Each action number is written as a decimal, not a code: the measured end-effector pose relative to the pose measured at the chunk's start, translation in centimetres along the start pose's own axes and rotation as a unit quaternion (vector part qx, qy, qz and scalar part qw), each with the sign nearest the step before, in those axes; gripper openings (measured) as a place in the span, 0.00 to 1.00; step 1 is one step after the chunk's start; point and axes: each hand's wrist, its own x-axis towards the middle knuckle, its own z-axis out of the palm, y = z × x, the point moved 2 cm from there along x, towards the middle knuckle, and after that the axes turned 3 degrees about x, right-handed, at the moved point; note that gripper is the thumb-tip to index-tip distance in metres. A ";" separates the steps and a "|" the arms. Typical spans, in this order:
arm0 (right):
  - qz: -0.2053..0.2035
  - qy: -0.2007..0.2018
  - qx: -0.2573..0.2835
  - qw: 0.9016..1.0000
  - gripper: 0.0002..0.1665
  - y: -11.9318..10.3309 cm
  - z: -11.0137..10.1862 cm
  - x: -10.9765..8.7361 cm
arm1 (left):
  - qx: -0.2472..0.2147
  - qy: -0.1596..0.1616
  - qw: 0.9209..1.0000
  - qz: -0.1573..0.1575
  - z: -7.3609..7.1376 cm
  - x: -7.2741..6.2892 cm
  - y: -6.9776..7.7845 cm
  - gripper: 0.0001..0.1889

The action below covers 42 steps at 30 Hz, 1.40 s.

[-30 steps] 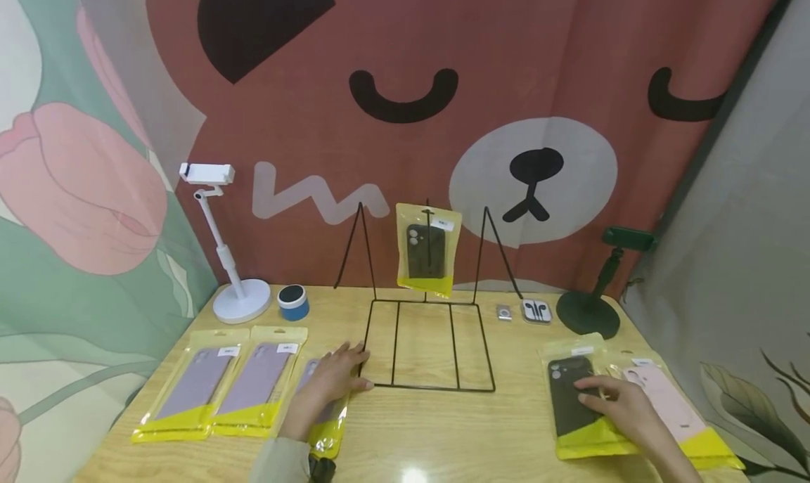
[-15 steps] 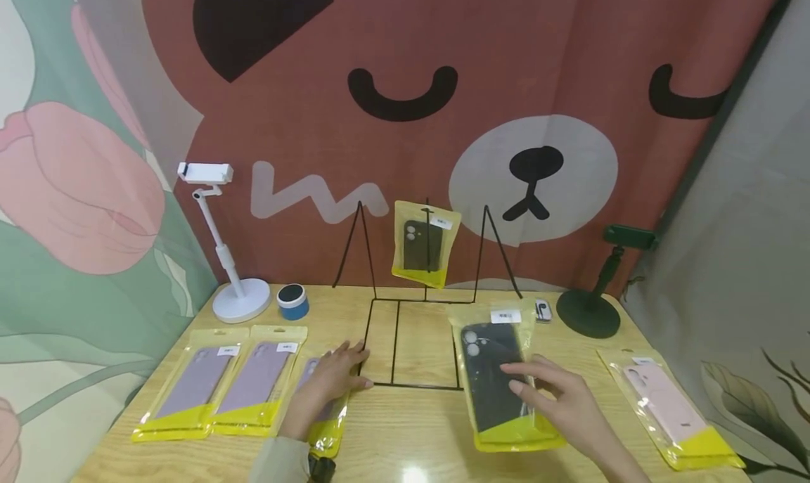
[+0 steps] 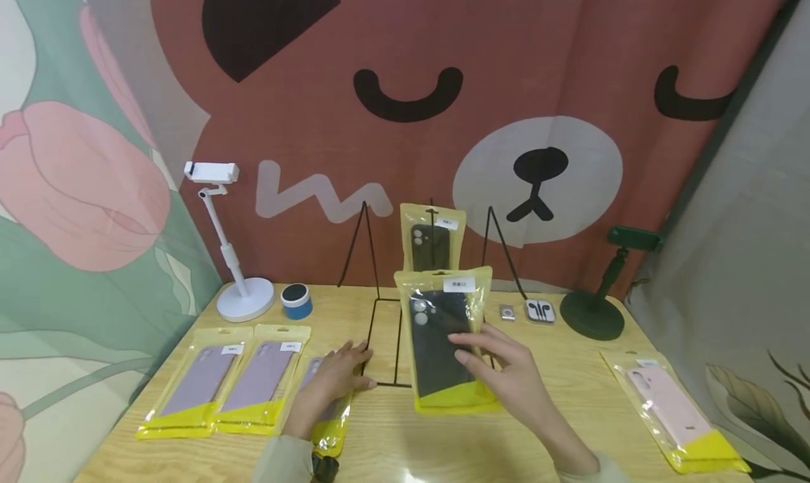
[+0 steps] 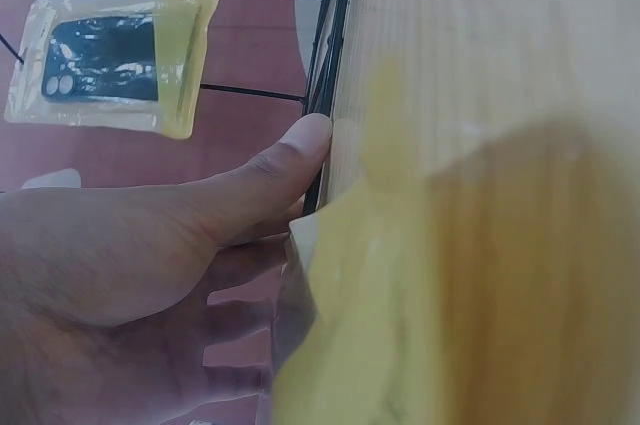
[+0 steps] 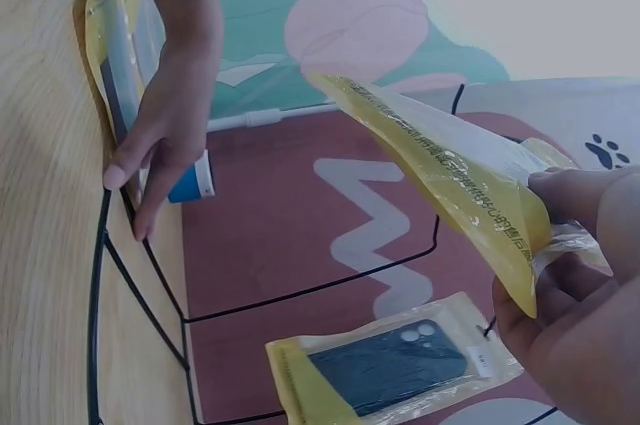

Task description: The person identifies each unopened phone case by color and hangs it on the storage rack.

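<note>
My right hand (image 3: 509, 367) pinches a bagged black phone case (image 3: 443, 342) by its right side, thumb in front. The bag is held upright above the black wire display rack (image 3: 397, 342), covering part of its base. Another bagged black phone case (image 3: 432, 240) hangs on the rack's middle hook. My left hand (image 3: 338, 374) rests at the rack's left front corner, fingers spread and fairly straight; its thumb (image 4: 305, 135) touches the wire in the left wrist view. Beneath that hand lies a bagged purple phone case (image 3: 329, 427), partly hidden.
Two more bagged purple cases (image 3: 199, 381) lie at the left, and a bagged pink case (image 3: 664, 406) at the right. A white phone stand (image 3: 247, 300), blue-and-white cylinder (image 3: 296, 304), small silver gadget (image 3: 507, 312), boxed earphones (image 3: 540, 311) and dark green stand (image 3: 591, 318) line the back.
My right hand has lifted the bagged black phone case off the table at the right and carried it left, to in front of the rack. The left hand stays at the rack's corner.
</note>
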 end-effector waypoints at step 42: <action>0.091 0.031 0.008 0.995 0.14 7.8 1.1 9.3 | -0.001 0.010 1.000 0.011 0.2 -0.4 0.1 0.33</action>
